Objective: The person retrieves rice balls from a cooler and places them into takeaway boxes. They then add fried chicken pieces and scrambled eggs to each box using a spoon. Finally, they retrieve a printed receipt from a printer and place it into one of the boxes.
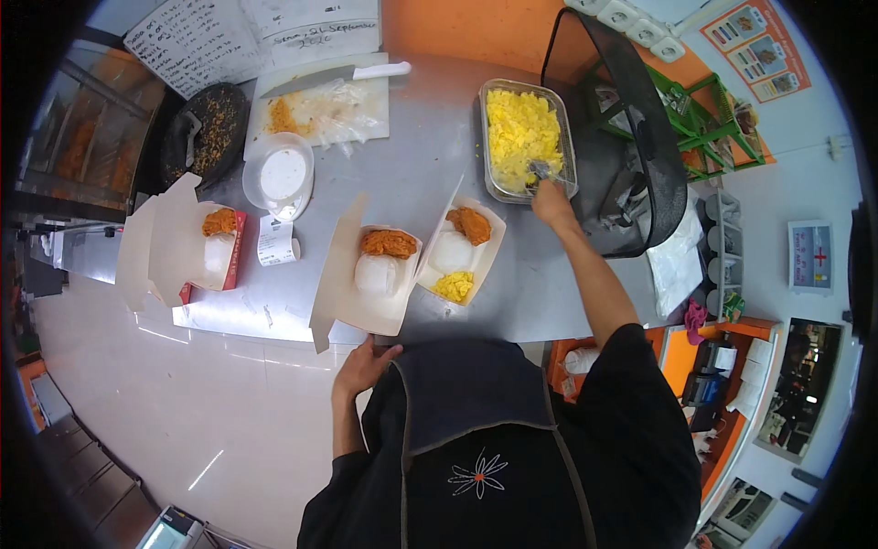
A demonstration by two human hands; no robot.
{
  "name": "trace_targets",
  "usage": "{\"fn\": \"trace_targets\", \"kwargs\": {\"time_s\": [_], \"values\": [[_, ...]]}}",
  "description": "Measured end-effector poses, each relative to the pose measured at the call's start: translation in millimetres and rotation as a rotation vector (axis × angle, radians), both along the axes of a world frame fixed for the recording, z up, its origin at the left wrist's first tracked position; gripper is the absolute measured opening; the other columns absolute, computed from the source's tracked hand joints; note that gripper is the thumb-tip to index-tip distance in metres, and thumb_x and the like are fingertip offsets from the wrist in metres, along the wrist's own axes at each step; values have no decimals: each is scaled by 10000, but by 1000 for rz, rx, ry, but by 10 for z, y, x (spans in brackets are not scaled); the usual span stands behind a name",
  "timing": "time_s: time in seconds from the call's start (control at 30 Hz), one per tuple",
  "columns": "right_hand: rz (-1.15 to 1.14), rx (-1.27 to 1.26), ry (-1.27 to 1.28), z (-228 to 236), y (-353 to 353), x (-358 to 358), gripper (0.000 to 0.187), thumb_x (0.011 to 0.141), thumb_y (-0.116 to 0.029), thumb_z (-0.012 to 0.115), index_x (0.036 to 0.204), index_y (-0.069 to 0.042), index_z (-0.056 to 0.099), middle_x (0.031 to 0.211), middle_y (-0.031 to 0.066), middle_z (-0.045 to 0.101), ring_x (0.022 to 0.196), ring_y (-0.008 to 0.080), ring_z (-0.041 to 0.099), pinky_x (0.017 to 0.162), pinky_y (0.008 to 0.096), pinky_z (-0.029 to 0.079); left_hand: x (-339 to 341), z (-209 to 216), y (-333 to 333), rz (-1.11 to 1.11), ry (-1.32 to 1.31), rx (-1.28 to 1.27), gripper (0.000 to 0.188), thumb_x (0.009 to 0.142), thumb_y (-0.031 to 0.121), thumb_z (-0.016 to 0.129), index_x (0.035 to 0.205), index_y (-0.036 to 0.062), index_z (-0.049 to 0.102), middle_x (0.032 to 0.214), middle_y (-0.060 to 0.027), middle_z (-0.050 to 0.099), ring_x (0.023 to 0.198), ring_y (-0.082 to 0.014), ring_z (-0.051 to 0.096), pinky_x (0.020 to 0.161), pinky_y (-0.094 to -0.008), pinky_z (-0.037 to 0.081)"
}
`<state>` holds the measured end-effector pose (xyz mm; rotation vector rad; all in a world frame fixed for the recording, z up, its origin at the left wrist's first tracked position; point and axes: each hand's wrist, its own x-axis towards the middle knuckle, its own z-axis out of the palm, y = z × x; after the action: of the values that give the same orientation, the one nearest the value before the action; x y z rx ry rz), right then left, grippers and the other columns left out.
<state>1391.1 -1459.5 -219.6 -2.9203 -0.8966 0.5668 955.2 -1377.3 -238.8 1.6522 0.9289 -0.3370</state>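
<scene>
Yellow egg (519,133) in clear tub (489,178), orange-brown chicken (388,243) w/ white rice (377,273), grey steel counter (416,165), black apron (476,403).

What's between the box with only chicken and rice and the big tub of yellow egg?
Head view: another open box, holding chicken, rice and egg, lies between the middle box and the egg tub.

Bright overhead light, glare on steel counter (430,165), fisheye bend w/ dark corners

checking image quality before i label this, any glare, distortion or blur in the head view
Head view: strong fisheye bend with black corners; the steel counter edge curves. Soft glare streaks lie on the counter's near edge and the pale floor. The right hand at the tray of yellow food is fairly sharp; rim detail is smeared.
</scene>
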Motion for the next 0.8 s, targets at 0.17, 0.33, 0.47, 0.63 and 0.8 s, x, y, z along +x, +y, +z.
{"fn": "trace_targets", "kwargs": {"time_s": [0.17,0.33,0.47,0.63,0.8], "values": [[190,123,204,-35,-5,87,216,807,-48,451,980,39,546,938,271,594,952,419,565,813,460,460,433,1032,238,-270,-92,-28,323,903,278,530,910,-27,636,717,-97,648,728,-202,632,693,-311,481],[94,357,-71,-205,-143,-12,235,814,-33,405,995,34,538,927,255,595,930,425,564,775,472,464,1322,1418,208,-212,-526,-144,247,914,202,509,1022,-2,597,869,-105,632,806,-170,615,747,-269,472],[-13,333,-64,-238,66,-88,199,833,-65,399,931,21,550,914,253,594,924,432,557,770,477,459,2389,413,17,-65,-631,227,432,880,110,475,1281,-21,385,907,-111,605,782,-164,600,734,-288,467],[230,411,119,-342,-4,181,142,851,-96,440,865,-3,547,849,249,577,831,419,563,692,467,435,3172,-108,232,152,-349,-78,680,768,5,348,1396,-55,94,903,-220,589,639,-215,632,580,-315,507],[283,479,279,-439,-64,373,98,842,-85,497,808,-1,536,817,238,553,778,407,549,649,445,405,3227,-125,186,-11,-225,25,703,757,43,371,1385,-80,81,978,-306,591,744,-339,651,751,-378,496]]}}
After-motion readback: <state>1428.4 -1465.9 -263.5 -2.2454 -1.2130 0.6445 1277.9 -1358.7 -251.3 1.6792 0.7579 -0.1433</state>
